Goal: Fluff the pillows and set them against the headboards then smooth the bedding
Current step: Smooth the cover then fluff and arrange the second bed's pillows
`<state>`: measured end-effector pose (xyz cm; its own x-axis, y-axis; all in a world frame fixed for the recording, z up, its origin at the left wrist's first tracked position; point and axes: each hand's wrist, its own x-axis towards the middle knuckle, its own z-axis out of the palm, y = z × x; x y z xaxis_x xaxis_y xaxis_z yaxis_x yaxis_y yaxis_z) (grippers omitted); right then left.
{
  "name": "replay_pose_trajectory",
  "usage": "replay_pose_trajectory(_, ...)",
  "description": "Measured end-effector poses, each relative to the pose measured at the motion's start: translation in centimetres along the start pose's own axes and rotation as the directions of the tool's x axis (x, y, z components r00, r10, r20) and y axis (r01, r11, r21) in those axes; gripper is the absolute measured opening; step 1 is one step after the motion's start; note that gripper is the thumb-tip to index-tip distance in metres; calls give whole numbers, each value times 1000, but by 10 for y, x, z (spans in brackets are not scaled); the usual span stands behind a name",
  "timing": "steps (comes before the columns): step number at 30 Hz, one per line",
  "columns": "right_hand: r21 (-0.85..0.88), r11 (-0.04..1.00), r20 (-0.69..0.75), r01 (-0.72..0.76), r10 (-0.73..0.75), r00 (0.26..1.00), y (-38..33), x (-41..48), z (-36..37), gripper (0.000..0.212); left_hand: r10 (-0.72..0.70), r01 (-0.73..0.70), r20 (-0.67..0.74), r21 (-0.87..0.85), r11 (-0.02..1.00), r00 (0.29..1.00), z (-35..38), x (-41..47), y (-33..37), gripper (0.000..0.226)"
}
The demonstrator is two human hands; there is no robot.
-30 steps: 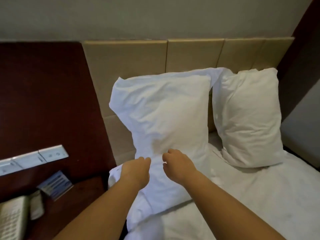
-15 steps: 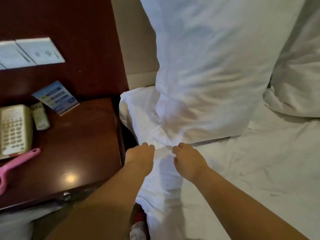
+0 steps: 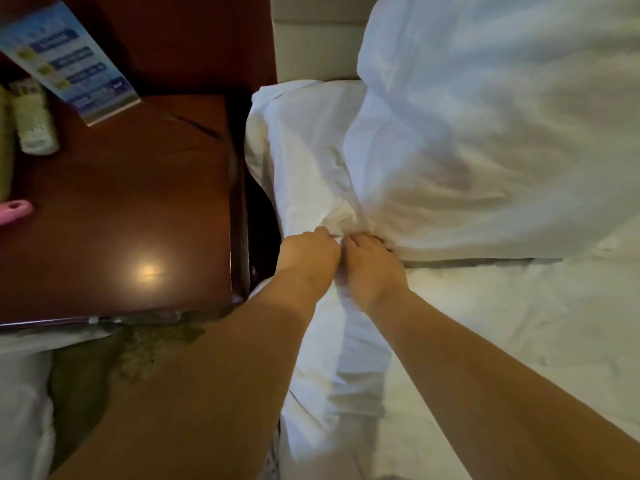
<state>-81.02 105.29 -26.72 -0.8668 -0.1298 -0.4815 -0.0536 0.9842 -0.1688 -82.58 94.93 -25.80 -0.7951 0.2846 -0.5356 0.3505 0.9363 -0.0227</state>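
Note:
A large white pillow (image 3: pixel 485 133) stands upright on the bed against the beige headboard (image 3: pixel 311 39). Its loose pillowcase end bunches at the lower left corner and trails down toward me. My left hand (image 3: pixel 306 254) and my right hand (image 3: pixel 369 261) sit side by side there, fingers curled into the gathered pillowcase fabric at the pillow's bottom edge. The fingertips are buried in the folds. White bedding (image 3: pixel 519 341) spreads wrinkled to the right under my right forearm.
A dark wooden nightstand (image 3: pixel 121 220) stands close to the bed's left side. On it lie a blue leaflet (image 3: pixel 69 60), a remote (image 3: pixel 33 119) and a pink handle (image 3: pixel 14 211) at the left edge. A narrow dark gap (image 3: pixel 259 209) separates nightstand and mattress.
The view has tilted down and closer. Both hands slid from the pillow's front down to its bottom corner, came together, and now grip the bunched pillowcase.

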Motion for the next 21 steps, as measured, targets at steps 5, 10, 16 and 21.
replay_pose_trajectory(5, -9, 1000, 25, -19, 19, 999, -2, 20, -2, 33, 37, -37, 5, 11, 999, 999, 2, 11, 3, 29)
replay_pose_trajectory(10, 8, 998, 49, -57, 56, 997, -3, 27, -6, 26, 19, -19, 4, -27, 999, 1000, 1, 13, 7, 28)
replay_pose_trajectory(16, 28, 999, 79, -33, 31, 996, 1, 24, -10, 25, -14, 15, 20, -44, 999, 1000, 1, 5, 12, 34)
replay_pose_trajectory(21, 43, 999, 92, -27, 23, 995, 0, 19, -13, 18, -4, 7, 31, -98, 995, 1000, 4, -3, 16, 38)
